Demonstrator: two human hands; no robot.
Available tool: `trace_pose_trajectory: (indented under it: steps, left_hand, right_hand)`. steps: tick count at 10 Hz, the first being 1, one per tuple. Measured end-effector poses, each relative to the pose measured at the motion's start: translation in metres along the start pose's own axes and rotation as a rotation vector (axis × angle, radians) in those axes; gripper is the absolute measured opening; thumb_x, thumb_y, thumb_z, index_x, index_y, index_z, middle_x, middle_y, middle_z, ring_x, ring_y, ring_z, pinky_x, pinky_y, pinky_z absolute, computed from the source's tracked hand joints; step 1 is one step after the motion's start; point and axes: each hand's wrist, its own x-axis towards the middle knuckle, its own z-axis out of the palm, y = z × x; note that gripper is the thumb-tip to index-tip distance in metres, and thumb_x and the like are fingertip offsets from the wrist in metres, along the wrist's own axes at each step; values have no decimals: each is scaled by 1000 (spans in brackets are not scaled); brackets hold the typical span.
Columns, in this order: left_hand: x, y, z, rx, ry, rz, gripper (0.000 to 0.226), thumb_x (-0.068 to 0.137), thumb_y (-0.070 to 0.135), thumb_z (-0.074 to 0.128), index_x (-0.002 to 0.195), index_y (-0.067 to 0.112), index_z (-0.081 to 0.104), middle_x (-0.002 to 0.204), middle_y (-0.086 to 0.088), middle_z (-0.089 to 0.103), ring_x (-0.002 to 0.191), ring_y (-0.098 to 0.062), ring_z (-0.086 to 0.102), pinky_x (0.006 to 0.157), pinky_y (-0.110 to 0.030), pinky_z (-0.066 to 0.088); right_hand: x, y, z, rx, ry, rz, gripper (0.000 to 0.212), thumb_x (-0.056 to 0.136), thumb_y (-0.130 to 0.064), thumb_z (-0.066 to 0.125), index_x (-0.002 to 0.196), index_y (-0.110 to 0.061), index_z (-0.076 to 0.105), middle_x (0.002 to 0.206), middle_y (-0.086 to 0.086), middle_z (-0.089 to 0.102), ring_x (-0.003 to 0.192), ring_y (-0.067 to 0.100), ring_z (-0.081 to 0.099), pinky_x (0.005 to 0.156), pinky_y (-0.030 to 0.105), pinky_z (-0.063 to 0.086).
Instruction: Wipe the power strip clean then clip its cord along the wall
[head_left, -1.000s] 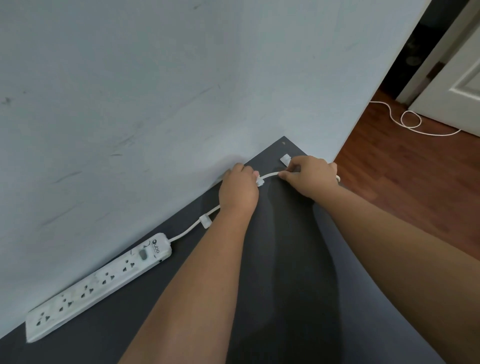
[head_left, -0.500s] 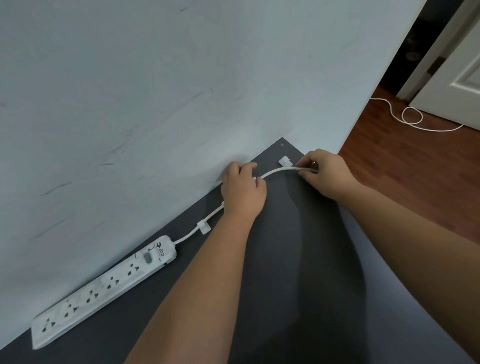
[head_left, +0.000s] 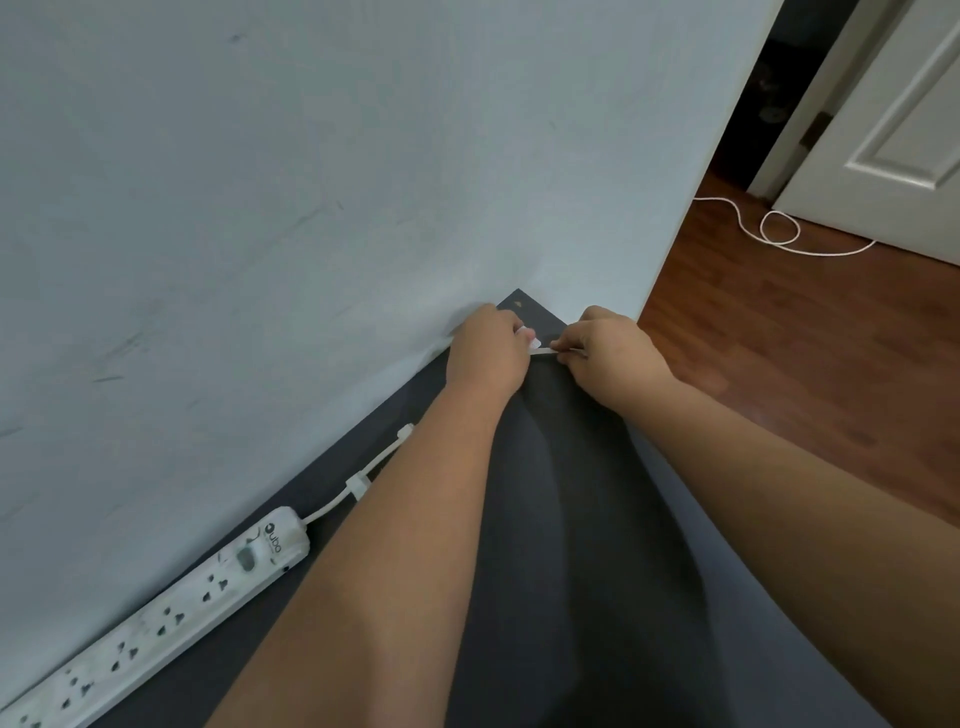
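Note:
A white power strip (head_left: 156, 621) lies on the dark grey mat (head_left: 571, 571) along the foot of the pale wall (head_left: 311, 208), at lower left. Its white cord (head_left: 332, 506) runs up and right through a white clip (head_left: 358, 486) and a second clip (head_left: 405, 431), then disappears behind my left forearm. My left hand (head_left: 485, 353) rests near the mat's far corner with its fingers on a third white clip (head_left: 532, 340). My right hand (head_left: 608, 353) sits just right of it, pinching the cord (head_left: 543, 351) between thumb and fingers.
The wall ends at a corner right of my hands, where brown wooden floor (head_left: 805, 364) begins. More white cord (head_left: 779, 234) lies looped on that floor in front of a white door (head_left: 893, 130). A dark doorway opens beside the door.
Both hands have moved further along the cord toward the mat's far corner. The left hand left the second clip, now uncovered, and sits on the third clip. The cord's raised arc is gone.

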Motion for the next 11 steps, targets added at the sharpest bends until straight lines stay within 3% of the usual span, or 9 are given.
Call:
trace_pose_trajectory:
  steps: [2, 3, 5, 6, 7, 8, 9, 10, 11]
  left_hand:
    - [1, -8, 4, -80, 20, 3, 25, 95, 25, 51, 99, 13, 72, 103, -7, 66, 91, -24, 62, 80, -37, 50]
    - [1, -9, 6, -87, 39, 9, 24, 95, 26, 51, 99, 14, 72, 101, -6, 65, 89, -22, 61, 73, -31, 44]
    - [-10, -7, 11, 18, 114, 61, 27, 97, 26, 48, 102, 13, 70, 102, -6, 60, 87, -21, 55, 70, -30, 38]
    - [-17, -13, 15, 51, 109, 71, 27, 98, 24, 45, 108, 13, 67, 109, -6, 60, 103, -26, 53, 72, -32, 38]
    - [-36, -19, 16, 108, 146, 134, 33, 96, 23, 47, 126, 14, 59, 137, -6, 51, 126, -28, 43, 100, -36, 39]
    - [-85, -26, 6, 60, 200, 200, 40, 94, 26, 51, 132, 14, 54, 140, -6, 48, 130, -26, 41, 110, -41, 35]
    - [-164, -42, -5, -50, 179, 170, 34, 93, 27, 53, 125, 22, 60, 132, 3, 50, 124, -14, 42, 105, -30, 36]
    - [-252, -63, -15, -121, 191, 83, 27, 90, 34, 52, 114, 34, 64, 122, 17, 50, 118, 0, 43, 101, -17, 35]
    - [-348, -90, -19, -206, 212, -42, 21, 85, 41, 52, 102, 46, 65, 112, 29, 51, 105, 4, 53, 87, -3, 37]
  right_hand:
    - [-1, 3, 2, 87, 57, -47, 19, 90, -16, 57, 101, -14, 71, 99, 7, 59, 87, 28, 59, 73, 30, 42]
    - [12, 4, 4, 21, 52, -9, 20, 91, -17, 54, 102, -16, 71, 100, 8, 57, 88, 31, 58, 80, 36, 46]
    - [32, 7, 6, -55, 80, 22, 22, 91, -20, 54, 104, -21, 71, 109, 7, 62, 105, 32, 51, 84, 34, 34]
    - [28, 11, 9, -24, 126, 40, 23, 92, -18, 53, 106, -24, 71, 113, 8, 62, 109, 32, 47, 85, 35, 35]
    - [14, 15, 14, 147, 163, 83, 33, 92, -13, 49, 121, -23, 61, 120, 11, 55, 112, 30, 48, 94, 37, 40]
    - [-9, 20, 13, 252, 156, 120, 43, 89, -13, 51, 130, -25, 50, 122, 10, 53, 113, 27, 48, 95, 33, 39]
    - [-38, 28, 9, 309, 219, 164, 41, 87, -11, 51, 125, -26, 54, 116, 7, 56, 105, 26, 49, 93, 33, 42]
    - [-72, 19, -3, 426, 246, 239, 39, 84, -11, 54, 119, -29, 56, 106, 1, 56, 101, 28, 53, 95, 46, 47]
    - [-118, 7, -19, 658, 266, 311, 37, 86, -6, 56, 117, -27, 57, 109, 5, 58, 98, 22, 55, 93, 44, 49]
